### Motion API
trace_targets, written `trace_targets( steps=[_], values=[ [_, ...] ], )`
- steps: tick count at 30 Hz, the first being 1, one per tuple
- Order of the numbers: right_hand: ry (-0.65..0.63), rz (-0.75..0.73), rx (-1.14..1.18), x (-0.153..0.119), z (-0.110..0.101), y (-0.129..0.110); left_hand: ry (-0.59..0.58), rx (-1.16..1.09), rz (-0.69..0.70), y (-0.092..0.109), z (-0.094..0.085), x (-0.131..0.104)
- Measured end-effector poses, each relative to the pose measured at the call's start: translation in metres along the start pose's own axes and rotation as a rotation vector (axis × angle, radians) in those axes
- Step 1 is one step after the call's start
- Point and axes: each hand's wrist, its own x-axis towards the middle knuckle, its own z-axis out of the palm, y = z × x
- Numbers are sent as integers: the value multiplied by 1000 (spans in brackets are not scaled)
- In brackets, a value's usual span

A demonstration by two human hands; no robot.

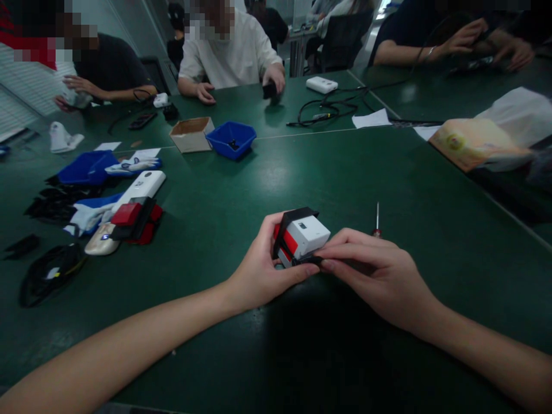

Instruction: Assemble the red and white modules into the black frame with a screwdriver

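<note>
Low over the green table, my left hand (269, 261) is wrapped round a small white and red box-shaped device (311, 234) with a black strap (299, 214) around it. The fingers of my right hand (375, 267) pinch a thin black piece (314, 260) at the device's lower edge; whether it is the strap's end or a separate part I cannot tell. Just beyond my right hand lies a screwdriver (378, 221), its metal shaft pointing away and its handle partly hidden by my fingers.
At the left lie a white power bank (146, 187), red and black strapped pieces (137, 218), gloves (88, 215) and a coiled black cable (52, 276). Farther back stand a blue bin (233, 141) and a cardboard box (192, 135). Several people sit around the table.
</note>
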Motion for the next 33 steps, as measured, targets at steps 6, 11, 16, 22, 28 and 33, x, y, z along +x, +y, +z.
trace_targets(
  steps=[6,11,16,22,28,33],
  values=[
    [29,187,132,-1,3,2,17,17,-13,1,0,0],
    [56,303,203,0,6,5,11,67,3,-1,-1,0],
    [57,274,119,0,5,9,10,32,-35,-1,0,-1],
    [41,213,43,-1,4,10,17,83,-28,1,0,0],
    [4,169,43,0,3,8,25,118,-34,0,0,0],
    [7,158,10,-1,5,8,3,103,-47,-1,0,-1]
  ],
)
